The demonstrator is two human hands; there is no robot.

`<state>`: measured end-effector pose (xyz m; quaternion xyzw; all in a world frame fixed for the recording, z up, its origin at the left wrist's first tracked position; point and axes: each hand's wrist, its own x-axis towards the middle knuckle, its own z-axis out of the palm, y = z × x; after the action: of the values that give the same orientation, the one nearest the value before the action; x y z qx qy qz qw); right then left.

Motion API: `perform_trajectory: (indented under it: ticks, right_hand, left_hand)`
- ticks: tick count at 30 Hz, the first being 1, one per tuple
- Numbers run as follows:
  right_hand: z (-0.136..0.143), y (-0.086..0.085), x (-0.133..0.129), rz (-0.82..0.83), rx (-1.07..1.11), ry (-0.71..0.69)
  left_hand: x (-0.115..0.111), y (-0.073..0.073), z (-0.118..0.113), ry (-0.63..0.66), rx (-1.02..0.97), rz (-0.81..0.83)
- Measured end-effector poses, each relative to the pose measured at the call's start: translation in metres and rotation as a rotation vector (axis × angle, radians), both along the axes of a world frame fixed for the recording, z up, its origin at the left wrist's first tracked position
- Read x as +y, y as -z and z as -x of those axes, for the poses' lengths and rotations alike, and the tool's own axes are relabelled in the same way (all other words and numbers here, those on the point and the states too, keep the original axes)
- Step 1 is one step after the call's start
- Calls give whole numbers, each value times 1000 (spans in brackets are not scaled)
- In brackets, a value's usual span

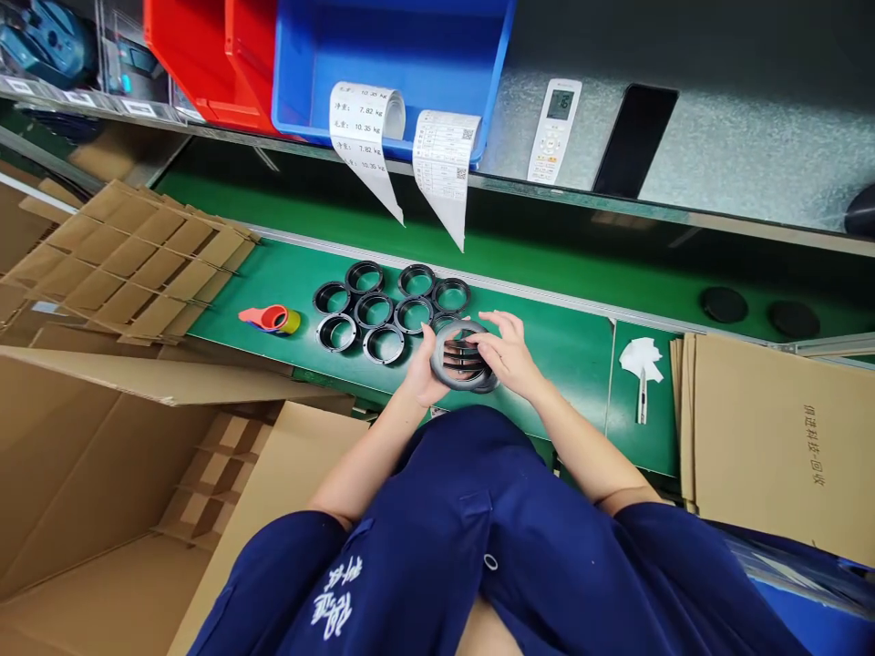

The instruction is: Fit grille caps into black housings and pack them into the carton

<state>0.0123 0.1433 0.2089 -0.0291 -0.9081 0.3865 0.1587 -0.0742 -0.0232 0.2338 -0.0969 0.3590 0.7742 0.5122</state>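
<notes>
Close to my body, over the front edge of the green bench, my left hand (427,372) is wrapped round a round black plastic part (459,381) with slats across its opening. My right hand (507,353) lies against the part's right side, its thumb and a finger at the slats and other fingers lifted. Whether the right fingers grip or only touch it I cannot tell. Several black rings (374,311) stand grouped on the bench just left of and beyond my hands. One ring is partly hidden behind the held part.
A tape dispenser (277,319) lies at left beside cardboard dividers (129,264). An open carton (82,474) is at lower left. Right of me are a white-handled knife (642,401) and stacked cardboard (772,428). Above, a shelf carries bins (393,55), hanging label rolls (369,137) and a remote (555,130).
</notes>
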Motion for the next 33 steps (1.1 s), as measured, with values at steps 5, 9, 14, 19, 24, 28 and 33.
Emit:
perform_trajectory:
  ticks: [5, 9, 14, 19, 24, 28, 33]
  right_hand:
    - [2, -9, 1, 205, 3, 21]
    - [3, -12, 2, 329, -25, 41]
    - [-1, -9, 0, 337, -63, 58]
    - [-7, 8, -8, 273, -57, 56]
    - [-19, 56, -25, 61, -217, -195]
    - [-16, 85, -30, 104, -455, -301]
    - [22, 94, -23, 117, -518, -369]
  left_hand:
    - [0, -5, 1, 16, 10, -65]
    - [1, -2, 4, 12, -19, -54]
    - [2, 6, 6, -17, -25, -43]
    - [3, 15, 11, -18, -72, 22]
    - [-1, 48, 9, -12, -275, 243]
    - [-3, 75, -6, 86, -337, 288]
    - [-5, 105, 4, -12, -162, 403]
